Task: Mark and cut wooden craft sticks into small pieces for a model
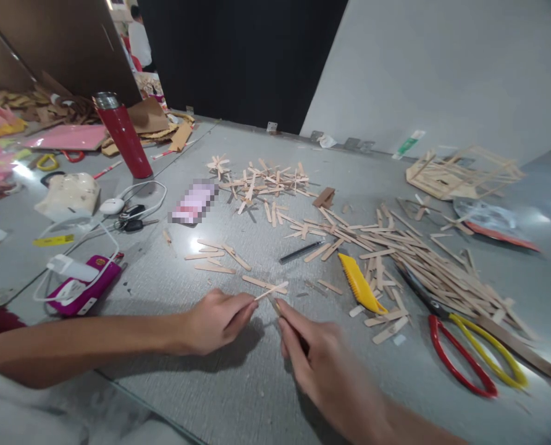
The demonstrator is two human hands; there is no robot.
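Observation:
My left hand (220, 321) is closed, pinching one end of a thin wooden craft stick (272, 290) that points up to the right. From the lower right comes my right hand (322, 361), its fingers closed on a thin, greyish blade-like piece (273, 303). Most of that piece is hidden in the fingers, and its tip meets or nearly meets the stick. Just beyond both hands, another craft stick (257, 284) lies flat on the grey table (173, 395). Short cut sticks (214, 268) lie ahead of my left hand.
Red-and-yellow scissors (435, 309), a yellow cutter (361, 284) and a heap of craft sticks (442, 272) lie to the right. A stick frame (461, 173) stands behind them. Leftward are a purple power bank (104, 290), keys (133, 224), a phone (194, 203) and a red flask (125, 139).

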